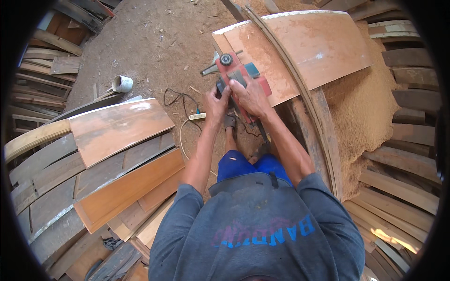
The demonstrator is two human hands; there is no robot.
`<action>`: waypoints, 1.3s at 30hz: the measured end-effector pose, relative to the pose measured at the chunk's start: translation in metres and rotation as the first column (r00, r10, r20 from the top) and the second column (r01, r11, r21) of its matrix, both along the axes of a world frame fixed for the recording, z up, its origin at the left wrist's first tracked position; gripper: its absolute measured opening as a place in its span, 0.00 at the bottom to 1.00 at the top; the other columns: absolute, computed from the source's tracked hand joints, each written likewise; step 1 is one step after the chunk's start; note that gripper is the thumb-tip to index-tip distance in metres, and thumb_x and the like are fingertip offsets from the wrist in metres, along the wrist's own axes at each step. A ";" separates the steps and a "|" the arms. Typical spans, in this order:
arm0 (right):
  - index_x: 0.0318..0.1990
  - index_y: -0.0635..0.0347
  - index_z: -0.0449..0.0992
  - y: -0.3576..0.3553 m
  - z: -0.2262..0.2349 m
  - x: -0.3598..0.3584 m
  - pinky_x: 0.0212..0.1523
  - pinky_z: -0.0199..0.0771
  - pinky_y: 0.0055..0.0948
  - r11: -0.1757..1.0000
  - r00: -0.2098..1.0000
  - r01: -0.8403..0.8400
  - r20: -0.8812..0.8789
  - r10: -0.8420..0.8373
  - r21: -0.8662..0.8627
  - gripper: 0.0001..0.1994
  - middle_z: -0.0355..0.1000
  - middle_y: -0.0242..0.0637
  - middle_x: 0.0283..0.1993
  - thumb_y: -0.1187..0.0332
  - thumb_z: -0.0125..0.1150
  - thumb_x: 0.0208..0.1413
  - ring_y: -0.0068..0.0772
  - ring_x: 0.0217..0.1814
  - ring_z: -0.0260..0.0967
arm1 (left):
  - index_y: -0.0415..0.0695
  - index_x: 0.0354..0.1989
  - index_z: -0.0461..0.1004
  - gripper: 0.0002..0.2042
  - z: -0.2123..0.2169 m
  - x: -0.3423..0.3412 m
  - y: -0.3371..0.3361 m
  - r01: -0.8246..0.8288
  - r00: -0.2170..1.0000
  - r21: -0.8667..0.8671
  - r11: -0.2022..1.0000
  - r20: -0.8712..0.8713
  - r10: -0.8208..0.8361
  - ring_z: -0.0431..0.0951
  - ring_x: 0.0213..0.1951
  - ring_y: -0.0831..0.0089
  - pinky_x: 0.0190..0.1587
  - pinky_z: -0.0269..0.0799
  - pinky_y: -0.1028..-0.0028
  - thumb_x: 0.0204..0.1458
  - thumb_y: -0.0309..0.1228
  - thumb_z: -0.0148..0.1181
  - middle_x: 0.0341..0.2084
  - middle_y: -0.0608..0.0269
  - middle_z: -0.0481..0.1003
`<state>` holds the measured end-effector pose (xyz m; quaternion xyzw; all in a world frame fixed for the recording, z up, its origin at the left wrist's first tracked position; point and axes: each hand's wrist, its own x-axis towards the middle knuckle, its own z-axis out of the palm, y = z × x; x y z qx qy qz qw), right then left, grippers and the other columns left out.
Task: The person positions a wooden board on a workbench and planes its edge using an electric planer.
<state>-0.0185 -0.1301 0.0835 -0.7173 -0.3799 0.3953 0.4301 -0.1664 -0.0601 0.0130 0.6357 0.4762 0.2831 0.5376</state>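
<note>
1. Nearest, the left hand [216, 102] has its fingers curled around a dark part on the left side of the red power planer [236, 68]; the right hand [252, 97] grips the body from the right, thumb on top.
2. The planer lies just ahead of both wrists, within both grips; neither hand is clearly nearer. Its long axis runs away from the person, far end leaning left.
3. It looks worn, with a black round knob [226, 59] and a teal patch.
4. Beyond and rightward lies a reddish-brown wooden panel [323, 47], crossed by a curved wooden strip [303, 89]; whether planer and panel touch, I cannot tell.
</note>
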 end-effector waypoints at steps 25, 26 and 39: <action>0.50 0.67 0.73 -0.110 -0.001 -0.025 0.42 0.74 0.41 0.998 0.999 -0.018 -0.047 0.015 -0.064 0.29 0.75 0.48 0.36 0.44 0.59 0.65 0.40 0.39 0.74 | 0.40 0.59 0.76 0.27 -0.002 -0.025 -0.109 0.032 0.995 0.048 0.998 -0.100 -0.028 0.72 0.39 0.60 0.45 0.70 0.63 0.57 0.46 0.69 0.35 0.52 0.72; 0.49 0.67 0.74 -0.104 -0.002 -0.024 0.40 0.74 0.40 0.999 0.999 -0.013 -0.033 0.011 -0.053 0.28 0.75 0.46 0.35 0.44 0.59 0.65 0.39 0.37 0.74 | 0.40 0.59 0.76 0.27 -0.002 -0.024 -0.103 0.031 0.995 0.051 0.998 -0.098 -0.026 0.72 0.39 0.60 0.45 0.70 0.63 0.57 0.46 0.69 0.35 0.52 0.72; 0.43 0.72 0.74 -0.030 0.001 -0.009 0.42 0.75 0.49 0.996 0.998 0.003 -0.062 -0.009 -0.090 0.34 0.75 0.62 0.34 0.38 0.59 0.62 0.63 0.40 0.77 | 0.42 0.57 0.77 0.26 0.007 -0.008 -0.029 0.007 0.995 0.029 1.000 -0.103 -0.004 0.74 0.40 0.57 0.46 0.70 0.61 0.57 0.47 0.68 0.36 0.50 0.74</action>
